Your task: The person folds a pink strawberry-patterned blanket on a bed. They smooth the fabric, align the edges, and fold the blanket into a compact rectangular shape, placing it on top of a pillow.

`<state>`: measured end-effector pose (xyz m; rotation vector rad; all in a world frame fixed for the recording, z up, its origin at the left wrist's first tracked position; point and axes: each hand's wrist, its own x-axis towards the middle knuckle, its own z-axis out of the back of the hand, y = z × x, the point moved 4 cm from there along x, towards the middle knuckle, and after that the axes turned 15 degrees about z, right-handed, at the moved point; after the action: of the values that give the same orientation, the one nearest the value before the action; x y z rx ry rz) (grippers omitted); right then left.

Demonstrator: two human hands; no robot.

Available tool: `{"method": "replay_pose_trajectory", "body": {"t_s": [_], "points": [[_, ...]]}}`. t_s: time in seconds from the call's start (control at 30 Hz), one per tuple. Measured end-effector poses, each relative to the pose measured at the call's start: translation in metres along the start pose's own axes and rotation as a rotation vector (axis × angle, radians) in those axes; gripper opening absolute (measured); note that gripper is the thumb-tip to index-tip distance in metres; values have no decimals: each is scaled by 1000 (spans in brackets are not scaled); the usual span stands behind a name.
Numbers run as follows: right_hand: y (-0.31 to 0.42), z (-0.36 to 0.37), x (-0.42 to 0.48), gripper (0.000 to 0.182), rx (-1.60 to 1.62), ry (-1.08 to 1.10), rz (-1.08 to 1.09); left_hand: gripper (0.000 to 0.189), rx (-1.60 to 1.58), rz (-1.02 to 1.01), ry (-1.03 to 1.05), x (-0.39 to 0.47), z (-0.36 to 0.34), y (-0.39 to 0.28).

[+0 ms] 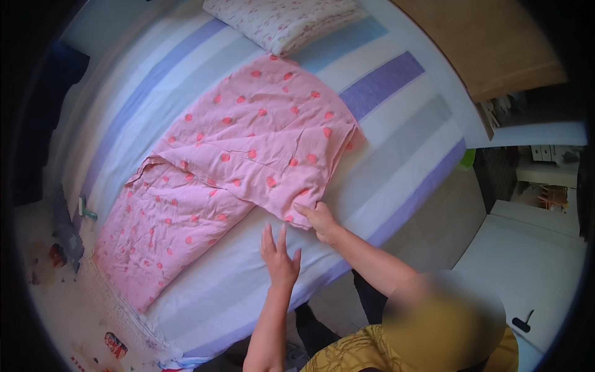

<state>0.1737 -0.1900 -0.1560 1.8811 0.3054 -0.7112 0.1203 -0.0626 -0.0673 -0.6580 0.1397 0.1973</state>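
A pink blanket printed with strawberries lies across a bed with a striped sheet. Part of it is folded over itself, and a long section runs to the lower left. My right hand pinches the near corner of the folded-over layer, thumb on top. Just left of that corner, my left hand hovers over the sheet with its fingers spread and nothing in it.
Folded floral bedding sits at the top of the bed, touching the blanket's far tip. A white door with a dark handle stands at the right. Lace-edged cloth hangs at the bed's lower-left end.
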Motion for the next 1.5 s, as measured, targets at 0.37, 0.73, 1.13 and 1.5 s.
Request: {"method": "replay_pose_trajectory", "body": {"t_s": [0.37,0.73,1.13,1.5], "points": [[132,-22,-5,28,92,390,181,36,-155,-211,65,116,22,-90],[179,26,-20,34,-444,399,582,12,-301,-96,215,126,54,-101],[175,139,122,76,-1360,361,980,12,-429,-87,119,132,87,-102],[153,167,164,24,-1194,819,730,18,-274,-64,-55,236,84,-153]]}}
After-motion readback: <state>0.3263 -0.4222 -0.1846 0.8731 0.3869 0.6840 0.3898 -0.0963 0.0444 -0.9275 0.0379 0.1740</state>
